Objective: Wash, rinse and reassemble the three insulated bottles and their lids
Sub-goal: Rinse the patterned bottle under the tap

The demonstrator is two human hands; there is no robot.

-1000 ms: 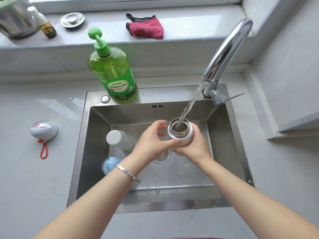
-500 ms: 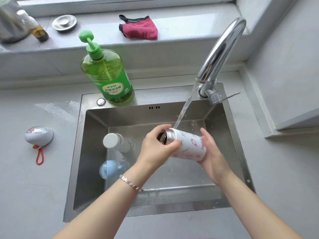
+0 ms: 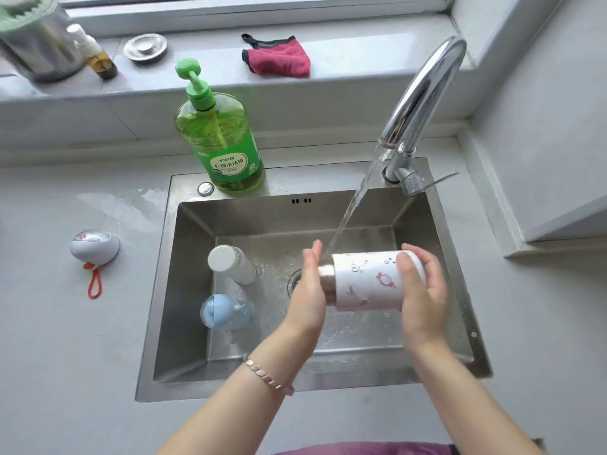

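Note:
A white patterned bottle point(image 3: 368, 280) lies sideways between my hands over the sink point(image 3: 230, 372), its metal mouth pointing left. The flat palm of my left hand point(image 3: 308, 290) covers that mouth. My right hand point(image 3: 422, 290) grips the bottle's base end. Water from the tap point(image 3: 423, 93) falls just behind my left hand. A plain white bottle point(image 3: 230, 264) lies at the sink's left. A blue bottle point(image 3: 223, 311) rests in front of it. A grey-white lid with a red loop point(image 3: 93, 247) sits on the counter at left.
A green dish-soap pump bottle point(image 3: 226, 142) stands on the sink's back rim. On the windowsill are a red cloth point(image 3: 279, 59), a metal sink strainer point(image 3: 145, 47), a small amber bottle point(image 3: 98, 59) and a steel container point(image 3: 36, 44).
The bottle went from upright under the stream to lying sideways. My left hand moved from its rim to flat over the mouth. My right hand shifted to the base.

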